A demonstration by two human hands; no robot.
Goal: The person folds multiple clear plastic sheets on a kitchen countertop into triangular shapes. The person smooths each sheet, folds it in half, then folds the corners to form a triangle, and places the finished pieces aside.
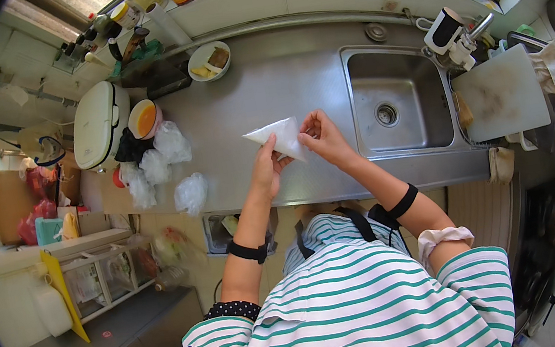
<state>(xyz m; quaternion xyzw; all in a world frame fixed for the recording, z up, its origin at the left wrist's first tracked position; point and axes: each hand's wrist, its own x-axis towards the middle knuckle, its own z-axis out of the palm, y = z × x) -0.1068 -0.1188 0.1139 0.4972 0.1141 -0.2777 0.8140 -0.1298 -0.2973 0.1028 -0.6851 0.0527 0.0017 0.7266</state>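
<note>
A translucent white plastic bag (280, 134), folded into a flat triangle, is held over the steel counter. My left hand (270, 166) grips its lower edge, thumb on top and fingers underneath. At the bag's right edge is my right hand (325, 137), its fingers curled and the thumb tip against the edge. Whether that hand pinches the plastic is not clear. To the left lie several crumpled clear plastic bags (191, 194), one apart from the others and close to the front edge.
The sink (398, 96) is to the right, beside a cutting board (502, 91) and a faucet (464, 51). At left are a bowl of orange liquid (144, 119) and a white lidded appliance (97, 126). A food bowl (209, 61) sits behind. Below the counter stands a bin (217, 236).
</note>
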